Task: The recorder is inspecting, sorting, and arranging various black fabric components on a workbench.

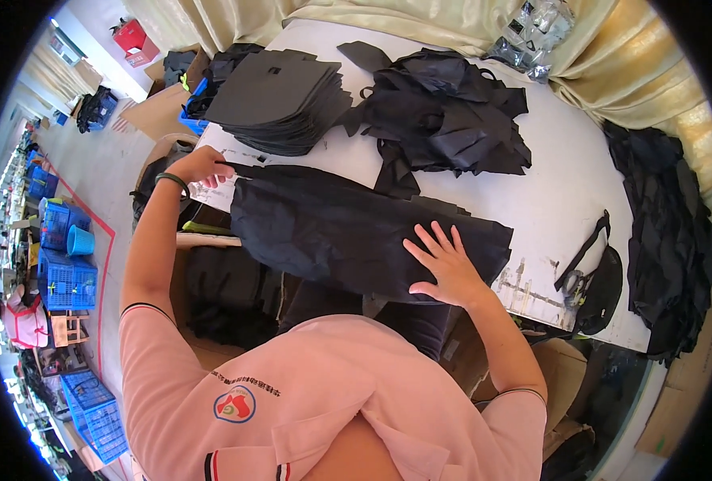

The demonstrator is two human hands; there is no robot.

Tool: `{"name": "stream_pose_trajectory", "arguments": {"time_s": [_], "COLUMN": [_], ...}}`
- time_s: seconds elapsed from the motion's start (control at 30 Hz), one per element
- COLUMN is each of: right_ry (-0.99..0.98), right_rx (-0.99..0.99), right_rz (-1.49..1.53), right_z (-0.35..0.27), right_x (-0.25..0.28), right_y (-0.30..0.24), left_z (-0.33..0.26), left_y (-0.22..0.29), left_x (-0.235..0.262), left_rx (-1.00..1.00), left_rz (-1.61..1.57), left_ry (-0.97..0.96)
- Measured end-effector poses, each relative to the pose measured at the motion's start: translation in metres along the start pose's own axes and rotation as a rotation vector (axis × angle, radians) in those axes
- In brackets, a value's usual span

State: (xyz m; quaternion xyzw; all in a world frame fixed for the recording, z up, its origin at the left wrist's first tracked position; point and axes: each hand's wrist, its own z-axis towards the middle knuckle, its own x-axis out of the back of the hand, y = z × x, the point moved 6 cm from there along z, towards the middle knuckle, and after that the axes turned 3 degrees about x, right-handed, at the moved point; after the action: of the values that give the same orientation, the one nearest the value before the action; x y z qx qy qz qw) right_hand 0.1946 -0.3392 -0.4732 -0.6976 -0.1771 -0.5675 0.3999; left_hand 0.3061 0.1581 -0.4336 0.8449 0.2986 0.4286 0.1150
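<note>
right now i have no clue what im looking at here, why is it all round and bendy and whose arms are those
There is no machine here: a person wears a wide fisheye camera on the head, looking down, so straight edges bend toward the rim. The arms coming up from below are that person's own, in a pink short-sleeved shirt. They work at a white table. The left hand pinches the far end of a long black fabric piece, while the right hand lies flat and open on its other end. Behind it sit a stack of flat dark grey cut panels and a loose heap of black fabric. Blue plastic crates stand on the floor to the left.
</note>
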Motion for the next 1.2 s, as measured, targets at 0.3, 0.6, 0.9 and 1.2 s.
{"name": "stream_pose_trajectory", "arguments": {"time_s": [0.3, 0.6, 0.9, 1.2], "right_ry": [0.416, 0.438, 0.455, 0.794], "right_rx": [0.069, -0.096, -0.143, -0.11], "right_rz": [1.154, 1.251, 1.261, 1.078], "right_z": [0.098, 0.115, 0.118, 0.133], "right_x": [0.096, 0.073, 0.066, 0.069], "right_y": [-0.048, -0.034, -0.026, -0.009], "left_z": [-0.097, -0.037, 0.003, -0.073], "left_y": [0.174, 0.138, 0.106, 0.124], "left_x": [-0.069, 0.019, 0.032, 0.005], "left_rx": [-0.48, -0.812, -0.61, -0.76], "left_rz": [-0.216, 0.48, 0.346, -0.147], "left_ry": [-0.154, 1.054, 0.597, 0.915]}}
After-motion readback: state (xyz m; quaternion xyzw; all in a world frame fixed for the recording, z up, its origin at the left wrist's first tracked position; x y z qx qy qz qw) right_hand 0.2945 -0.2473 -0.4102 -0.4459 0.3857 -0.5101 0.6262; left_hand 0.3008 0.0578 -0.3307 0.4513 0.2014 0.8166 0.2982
